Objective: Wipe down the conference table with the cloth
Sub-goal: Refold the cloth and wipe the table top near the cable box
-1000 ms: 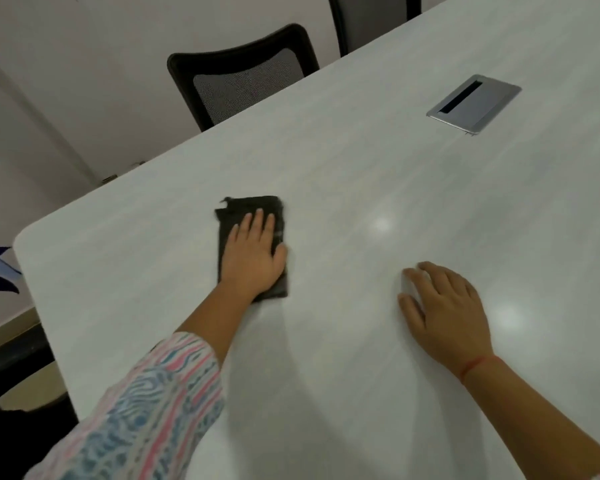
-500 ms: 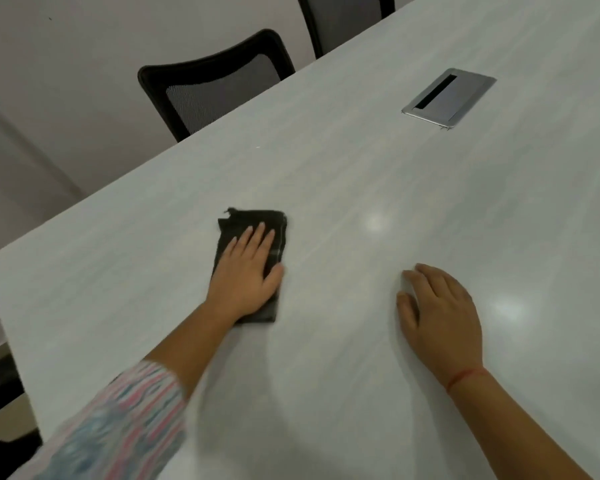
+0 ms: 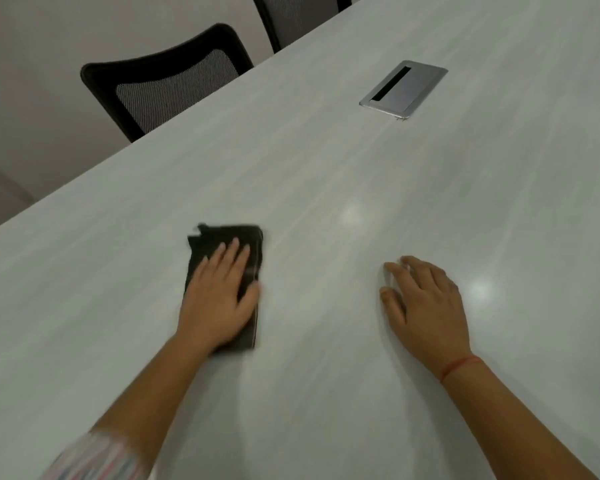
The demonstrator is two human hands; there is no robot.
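Seen from the head camera, the dark folded cloth (image 3: 229, 233) lies on the pale bench (image 3: 326, 168) under the left hand (image 3: 219, 296), whose flat, straight fingers press it down. Its long axis runs away from the person. The right hand (image 3: 426, 306) rests open on bare bench, well to the cloth's right, holding nothing. Far beyond the cloth and rightward sits a metal cable hatch (image 3: 404, 89), likely the only thing a long stroke would meet. A mesh chair (image 3: 163, 88) stands off the bench, beyond the cloth.

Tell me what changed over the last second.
The left hand, pressing flat on the black cloth, slid it along the table back toward the person. Nothing was grasped or released. The right hand stayed resting on the table; the cable box did not move.
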